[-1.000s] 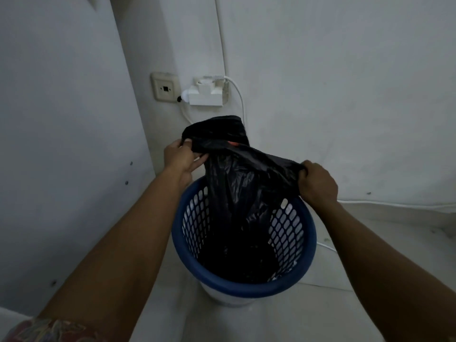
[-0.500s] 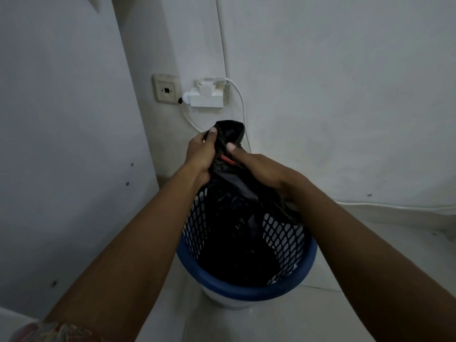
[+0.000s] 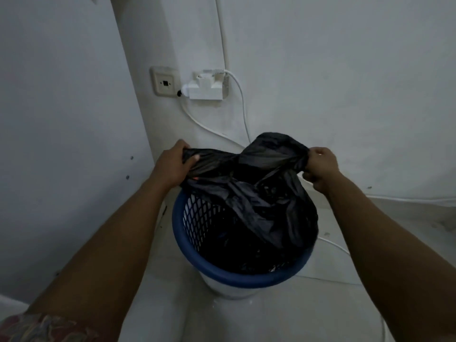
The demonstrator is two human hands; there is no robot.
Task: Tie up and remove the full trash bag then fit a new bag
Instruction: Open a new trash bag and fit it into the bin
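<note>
A black trash bag [image 3: 259, 208] sits inside a blue mesh basket [image 3: 229, 275] on the floor, in a corner of white walls. The bag's two upper ends are crossed into a twist above the basket and stretched sideways. My left hand [image 3: 172, 166] grips the left end at the basket's far left rim. My right hand [image 3: 318, 166] grips the right end above the far right rim. The bag's lower part is dark and lost in shadow inside the basket.
A wall socket [image 3: 165, 83] and a white plug adapter [image 3: 207, 88] sit on the wall behind the basket. White cables [image 3: 243, 107] hang from the adapter and run along the floor [image 3: 296, 312] to the right. A wall stands close on the left.
My hands were together at the bag's top half a second ago. They have pulled apart to either side, drawing the crossed ends tight and lower over the basket.
</note>
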